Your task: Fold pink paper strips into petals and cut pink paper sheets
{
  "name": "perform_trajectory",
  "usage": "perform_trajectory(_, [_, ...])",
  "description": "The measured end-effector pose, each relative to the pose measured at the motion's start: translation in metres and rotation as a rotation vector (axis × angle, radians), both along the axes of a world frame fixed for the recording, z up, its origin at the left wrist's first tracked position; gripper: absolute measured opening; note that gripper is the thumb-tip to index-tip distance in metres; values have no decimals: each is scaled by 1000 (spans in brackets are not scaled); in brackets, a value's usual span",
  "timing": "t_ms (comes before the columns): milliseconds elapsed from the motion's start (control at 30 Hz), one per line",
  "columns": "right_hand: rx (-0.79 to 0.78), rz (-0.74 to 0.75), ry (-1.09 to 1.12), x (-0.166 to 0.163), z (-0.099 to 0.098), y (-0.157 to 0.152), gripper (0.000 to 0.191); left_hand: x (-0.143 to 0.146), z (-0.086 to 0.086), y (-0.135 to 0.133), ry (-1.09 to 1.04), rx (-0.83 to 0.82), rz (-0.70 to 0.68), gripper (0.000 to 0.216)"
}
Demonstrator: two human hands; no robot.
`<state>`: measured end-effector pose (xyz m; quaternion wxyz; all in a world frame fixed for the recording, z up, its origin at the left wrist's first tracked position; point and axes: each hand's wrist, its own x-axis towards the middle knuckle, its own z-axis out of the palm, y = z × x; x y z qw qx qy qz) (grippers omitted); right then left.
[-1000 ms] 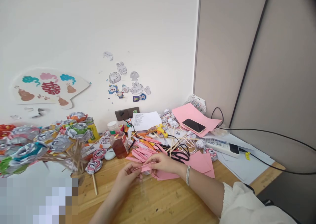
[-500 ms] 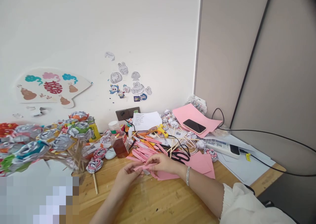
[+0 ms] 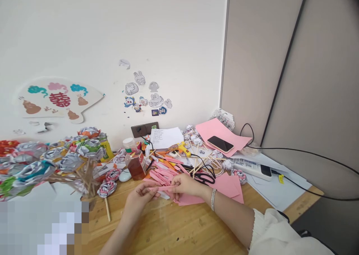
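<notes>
A folded pink paper strip (image 3: 165, 188) stretches between my two hands, just above the wooden tabletop. My left hand (image 3: 142, 196) pinches one end between thumb and fingers. The other end is in the closed fingers of my right hand (image 3: 183, 185), which has a silvery bracelet at its wrist. Behind my hands lies a heap of pink paper strips (image 3: 161, 175). Flat pink paper sheets (image 3: 228, 189) lie beside my right wrist, with black-handled scissors (image 3: 204, 178) just behind them. A white scrap of paper below the strip is partly hidden.
Paper flowers (image 3: 71, 161) crowd the left side. A bottle of reddish-brown liquid (image 3: 135, 164) stands behind my left hand. At the back are a yellow glue gun (image 3: 183, 149), a phone (image 3: 220, 143) on pink paper and a power strip (image 3: 254, 169) with cables.
My hands have moved slightly apart, and the pink strip between them now looks narrower and straighter. The things on the table have stayed put.
</notes>
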<state>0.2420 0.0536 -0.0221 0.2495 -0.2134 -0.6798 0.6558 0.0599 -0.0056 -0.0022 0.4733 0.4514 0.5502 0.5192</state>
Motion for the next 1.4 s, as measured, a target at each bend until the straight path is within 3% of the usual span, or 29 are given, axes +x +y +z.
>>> perform_trajectory(167, [65, -96, -141, 1, 0, 2, 43, 1, 1, -2, -44, 33, 34, 37])
perform_trajectory(300, [135, -62, -157, 0, -3, 1, 42, 2, 2, -3, -94, 16, 55, 38])
perform_trajectory(567, [140, -11, -196, -6, -16, -1, 45, 5, -6, -5, -203, 2, -105, 35])
perform_trajectory(667, [103, 47, -244, -6, -14, -4, 51, 3, -10, -2, -161, 60, -88, 36])
perform_trajectory(767, [168, 34, -246, -6, -9, -10, 51, 3, -10, -1, -66, 51, -98, 36])
perform_trajectory(900, [146, 85, -175, -6, -3, -15, 51, 7, -11, -3, 37, 9, -193, 46])
perform_trajectory(1033, [105, 156, -149, -7, -2, -18, 50, 8, -13, -7, 148, 75, -317, 53])
perform_trajectory(1300, [87, 288, -128, -9, -6, -23, 49, 9, -18, -12, 253, 50, -412, 55])
perform_trajectory(1400, [124, 290, -122, -10, -7, -23, 49, 11, -18, -13, 267, 35, -389, 56])
